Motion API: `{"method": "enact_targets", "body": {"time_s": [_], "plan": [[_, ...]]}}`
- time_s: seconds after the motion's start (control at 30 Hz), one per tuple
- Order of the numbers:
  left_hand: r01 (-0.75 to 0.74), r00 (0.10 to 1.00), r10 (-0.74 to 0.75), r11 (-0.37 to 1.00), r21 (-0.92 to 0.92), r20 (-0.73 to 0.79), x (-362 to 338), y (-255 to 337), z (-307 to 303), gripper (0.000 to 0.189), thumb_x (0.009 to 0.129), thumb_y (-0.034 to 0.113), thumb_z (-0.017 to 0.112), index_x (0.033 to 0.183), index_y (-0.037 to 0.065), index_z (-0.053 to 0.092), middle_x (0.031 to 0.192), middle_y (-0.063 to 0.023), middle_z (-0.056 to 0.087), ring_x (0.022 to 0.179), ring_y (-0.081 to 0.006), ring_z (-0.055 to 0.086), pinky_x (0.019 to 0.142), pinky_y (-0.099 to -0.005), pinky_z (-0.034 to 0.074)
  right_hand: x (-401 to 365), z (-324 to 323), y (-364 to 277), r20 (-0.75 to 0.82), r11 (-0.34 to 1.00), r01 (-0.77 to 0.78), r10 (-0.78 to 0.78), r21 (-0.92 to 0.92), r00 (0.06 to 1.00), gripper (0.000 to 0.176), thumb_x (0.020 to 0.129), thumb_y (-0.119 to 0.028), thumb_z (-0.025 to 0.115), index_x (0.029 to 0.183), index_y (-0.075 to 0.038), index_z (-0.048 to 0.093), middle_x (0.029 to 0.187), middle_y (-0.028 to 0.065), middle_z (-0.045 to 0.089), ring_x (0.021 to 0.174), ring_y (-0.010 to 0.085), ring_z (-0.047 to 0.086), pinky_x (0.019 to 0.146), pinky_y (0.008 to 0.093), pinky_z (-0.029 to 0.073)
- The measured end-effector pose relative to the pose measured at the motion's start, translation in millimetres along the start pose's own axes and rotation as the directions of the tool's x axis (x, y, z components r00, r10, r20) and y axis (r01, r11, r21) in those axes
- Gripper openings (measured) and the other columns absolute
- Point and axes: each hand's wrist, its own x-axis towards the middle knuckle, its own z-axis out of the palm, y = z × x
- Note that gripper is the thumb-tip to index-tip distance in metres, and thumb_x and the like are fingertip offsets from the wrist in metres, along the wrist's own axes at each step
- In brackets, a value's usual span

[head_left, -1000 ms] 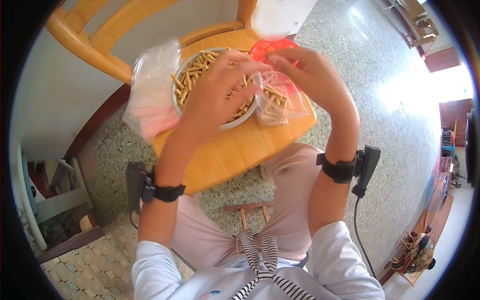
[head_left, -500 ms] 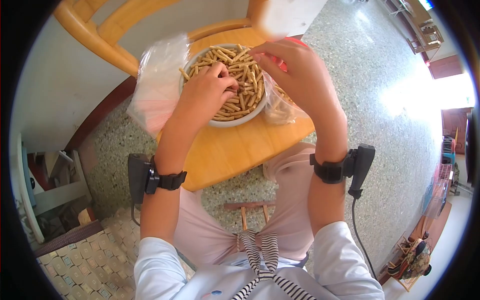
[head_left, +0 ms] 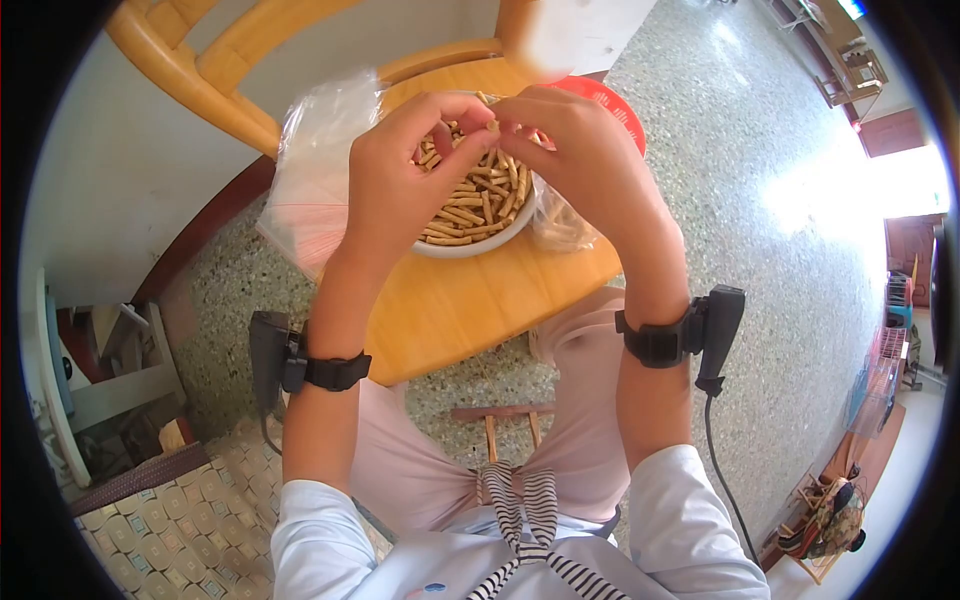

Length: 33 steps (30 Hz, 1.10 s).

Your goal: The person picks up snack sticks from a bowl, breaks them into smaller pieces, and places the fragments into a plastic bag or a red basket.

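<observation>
A pale round bowl (head_left: pixel 470 249) is full of short, light-brown sticks (head_left: pixel 485 200), finger-thick and rough. Over the bowl, my left hand (head_left: pixel 400 170) pinches one brown stick (head_left: pixel 492 126) between thumb and fingers; only its end shows. My right hand (head_left: pixel 580 140) meets it at the fingertips, thumb and fingers closed together beside that stick. Whatever lies between the right fingertips is too hidden to make out. Both hands cover the bowl's far part. A clear plastic bag (head_left: pixel 562 222) with brown contents rests against the bowl's right side, under my right wrist.
The bowl stands on a wooden chair seat (head_left: pixel 480 305). Flat clear plastic bags (head_left: pixel 315 170) with red lines lie at its left. A red perforated basket (head_left: pixel 615 105) is partly behind my right hand. The chair's backrest (head_left: pixel 235 60) rises at the far left.
My left hand has lifted out of the sticks with one pinched in its fingers. My right hand has shifted slightly left and down to meet it, uncovering more of the red basket.
</observation>
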Motion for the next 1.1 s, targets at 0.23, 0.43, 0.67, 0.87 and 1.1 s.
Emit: {"method": "enact_targets", "body": {"time_s": [0.23, 0.43, 0.67, 0.87, 1.1], "plan": [[-0.084, 0.996, 0.084, 0.996, -0.012, 0.017, 0.5, -2.5, 3.2, 0.012, 0.085, 0.01, 0.076, 0.095, 0.011, 0.068, 0.086, 0.003, 0.071, 0.069, -0.0095, 0.056, 0.058, -0.0236, 0.042, 1.2, -3.5, 2.0, 0.007, 0.992, 0.091, -0.091, -0.087, 0.996, 0.014, 0.088, -0.019, 0.068, 0.094, -0.007, 0.073, 0.086, 0.0097, 0.07, 0.08, 0.0319, 0.066, 0.068, 0.0419, 0.052], [-0.021, 0.997, 0.017, 0.998, -0.051, -0.079, -0.1, -7.5, 3.0, 0.015, 0.088, 0.013, 0.074, 0.101, 0.01, 0.067, 0.092, 0.0013, 0.07, 0.072, -0.012, 0.058, 0.061, -0.0259, 0.043, 0.8, -3.1, 3.8, -0.108, 0.991, 0.083, -0.072, 0.102, 0.992, 0.02, 0.085, -0.022, 0.075, 0.096, -0.006, 0.076, 0.084, 0.0086, 0.071, 0.072, 0.0245, 0.065, 0.066, 0.0354, 0.051], [-0.016, 0.997, 0.02, 0.999, -0.044, 0.074, 0.3, -11.5, 3.8, 0.016, 0.089, 0.011, 0.071, 0.103, 0.008, 0.064, 0.096, -0.0023, 0.066, 0.077, -0.0159, 0.061, 0.065, -0.029, 0.045, 1.0, -11.2, -6.0, -0.137, 0.972, 0.046, -0.015, 0.229, 0.99, 0.019, 0.081, -0.018, 0.078, 0.096, -0.006, 0.077, 0.081, 0.0073, 0.071, 0.07, 0.0166, 0.065, 0.066, 0.0295, 0.051], [-0.062, 0.996, 0.064, 0.998, -0.026, 0.068, -0.5, -11.3, 4.8, 0.019, 0.086, 0.007, 0.072, 0.104, 0.006, 0.064, 0.099, -0.0049, 0.066, 0.081, -0.0176, 0.062, 0.066, -0.0299, 0.047, 2.3, -8.1, -11.0, -0.095, 0.959, 0.111, -0.088, 0.262, 0.992, 0.016, 0.082, -0.014, 0.076, 0.096, -0.006, 0.078, 0.082, 0.009, 0.072, 0.072, 0.0195, 0.067, 0.069, 0.0305, 0.054], [-0.037, 0.997, 0.04, 0.998, -0.051, 0.059, -0.8, -14.0, 6.7, 0.019, 0.086, 0.008, 0.073, 0.103, 0.006, 0.066, 0.1, -0.0026, 0.068, 0.078, -0.0158, 0.063, 0.064, -0.028, 0.046, 0.3, -12.0, -6.3, -0.095, 0.966, 0.128, -0.109, 0.227, 0.99, 0.016, 0.082, -0.014, 0.077, 0.097, -0.007, 0.078, 0.082, 0.0082, 0.072, 0.074, 0.0195, 0.068, 0.07, 0.0299, 0.054]]}}
